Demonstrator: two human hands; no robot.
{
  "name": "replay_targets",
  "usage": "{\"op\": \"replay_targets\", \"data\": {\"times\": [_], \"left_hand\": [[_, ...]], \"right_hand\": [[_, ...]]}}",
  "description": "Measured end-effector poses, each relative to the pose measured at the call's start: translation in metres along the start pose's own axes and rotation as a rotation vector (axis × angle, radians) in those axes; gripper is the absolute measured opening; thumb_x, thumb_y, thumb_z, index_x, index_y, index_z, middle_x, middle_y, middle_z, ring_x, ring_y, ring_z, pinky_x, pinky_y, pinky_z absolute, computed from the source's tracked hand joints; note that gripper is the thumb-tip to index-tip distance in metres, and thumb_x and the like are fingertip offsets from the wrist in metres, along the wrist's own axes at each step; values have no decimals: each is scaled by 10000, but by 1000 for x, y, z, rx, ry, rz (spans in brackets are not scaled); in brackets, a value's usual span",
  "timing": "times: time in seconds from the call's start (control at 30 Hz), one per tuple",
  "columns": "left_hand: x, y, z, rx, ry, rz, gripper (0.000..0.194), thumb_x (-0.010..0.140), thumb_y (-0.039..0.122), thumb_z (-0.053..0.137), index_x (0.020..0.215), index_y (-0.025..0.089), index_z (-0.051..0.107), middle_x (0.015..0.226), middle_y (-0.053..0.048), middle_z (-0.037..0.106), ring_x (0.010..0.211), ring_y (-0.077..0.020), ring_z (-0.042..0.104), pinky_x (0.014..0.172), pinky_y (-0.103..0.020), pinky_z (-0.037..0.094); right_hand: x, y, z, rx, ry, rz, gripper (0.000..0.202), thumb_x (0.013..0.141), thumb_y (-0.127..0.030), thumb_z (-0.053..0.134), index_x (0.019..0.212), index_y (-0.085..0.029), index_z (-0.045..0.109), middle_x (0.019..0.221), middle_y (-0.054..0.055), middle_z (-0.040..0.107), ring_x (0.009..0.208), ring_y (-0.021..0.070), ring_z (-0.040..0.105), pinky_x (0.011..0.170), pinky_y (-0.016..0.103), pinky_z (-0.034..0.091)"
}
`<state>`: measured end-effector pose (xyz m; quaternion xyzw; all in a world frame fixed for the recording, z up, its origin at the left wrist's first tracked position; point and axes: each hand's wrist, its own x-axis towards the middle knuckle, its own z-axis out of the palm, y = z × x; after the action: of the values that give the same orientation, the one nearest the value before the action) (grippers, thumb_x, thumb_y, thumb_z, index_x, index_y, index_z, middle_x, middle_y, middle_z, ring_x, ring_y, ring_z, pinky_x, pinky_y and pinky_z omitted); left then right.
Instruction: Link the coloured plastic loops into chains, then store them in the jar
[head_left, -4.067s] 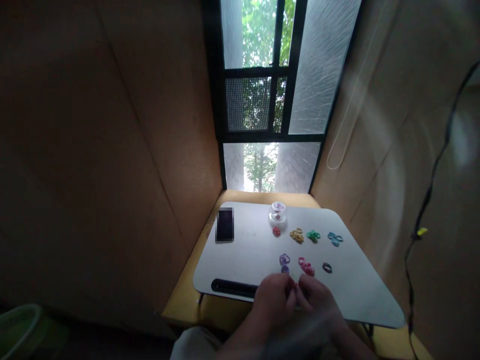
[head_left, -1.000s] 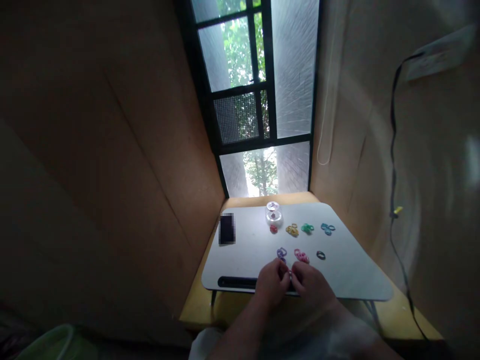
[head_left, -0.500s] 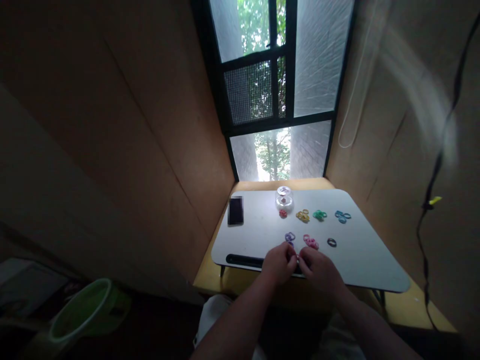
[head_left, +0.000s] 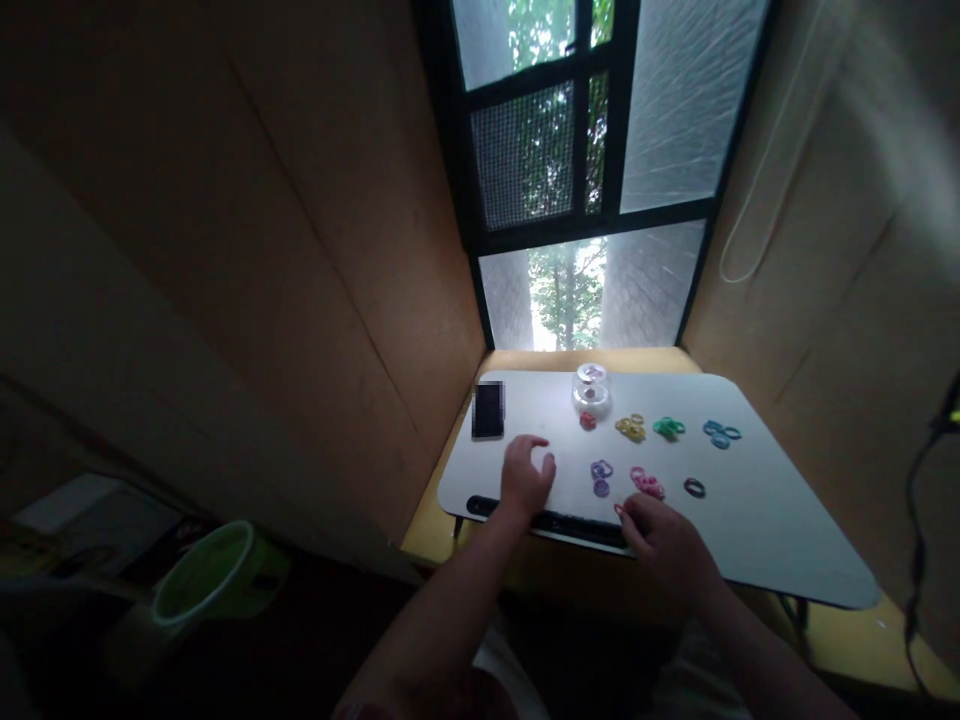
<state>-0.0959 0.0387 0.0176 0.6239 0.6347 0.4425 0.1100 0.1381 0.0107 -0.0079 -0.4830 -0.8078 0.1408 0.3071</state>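
Over the near edge of the white folding table (head_left: 555, 420), my right hand (head_left: 667, 540) pinches a small red hair tie (head_left: 619, 509). My left hand (head_left: 528, 474) is apart from it, fingers curved and spread with nothing between them. Purple hair ties (head_left: 601, 478) lie between the hands. Just beyond my right fingers is a pink bunch (head_left: 646, 483), with one dark hair tie (head_left: 694, 488) to its right. Farther back are red (head_left: 587, 421), yellow (head_left: 631, 428), green (head_left: 668, 427) and blue hair ties (head_left: 721, 434), grouped by colour.
A clear round container (head_left: 592, 392) stands at the back of the table. A dark phone-like slab (head_left: 489, 410) lies at the far left. A black slot (head_left: 577, 527) runs along the near edge. A green bin (head_left: 217, 575) is on the floor at left; a window (head_left: 585, 290) is ahead.
My hands have come apart. The left moved left and opened; the right keeps the red hair tie. The camera view has shifted slightly.
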Motion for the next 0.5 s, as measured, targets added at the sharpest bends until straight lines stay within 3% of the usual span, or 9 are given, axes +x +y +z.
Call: {"op": "replay_targets", "data": {"times": [0.1,0.23,0.33,0.43,0.5], "left_hand": [[37,-37,-25,235,64,-62,466,827,239,628,1284,194,549,1415,-135,511,1352,-321,402,1153,-486,288],[67,-75,-45,404,-65,-170,613,848,423,636,1388,179,480,1544,-165,376,1453,-397,229,1179,-558,177],[79,-91,-50,401,-59,-163,551,852,477,630,1322,205,541,1530,-150,389,1435,-378,271,1173,-543,209],[90,-103,-51,221,4,-244,437,847,423,652,1225,210,599,1497,-134,416,1416,-337,321,1179,-487,241],[100,-114,-51,91,42,-320,468,846,369,661,1268,192,564,1494,-142,410,1411,-304,349,1181,-437,262]], "right_hand": [[1,2,2,-2,-6,4,253,921,-346,465,692,-245,427,638,-6,550,579,159,505,582,287,345],[2,4,5,-2,-19,9,256,921,-352,464,691,-246,433,632,-4,554,575,161,515,579,289,355],[3,5,5,-4,-23,18,255,917,-354,471,689,-247,430,628,-4,555,571,161,519,576,286,363],[3,6,5,-5,-33,22,240,901,-346,484,686,-249,438,618,-7,550,557,160,518,562,285,361],[4,7,5,2,-32,22,234,895,-347,486,687,-251,441,608,-9,545,549,160,516,557,285,359]]}}
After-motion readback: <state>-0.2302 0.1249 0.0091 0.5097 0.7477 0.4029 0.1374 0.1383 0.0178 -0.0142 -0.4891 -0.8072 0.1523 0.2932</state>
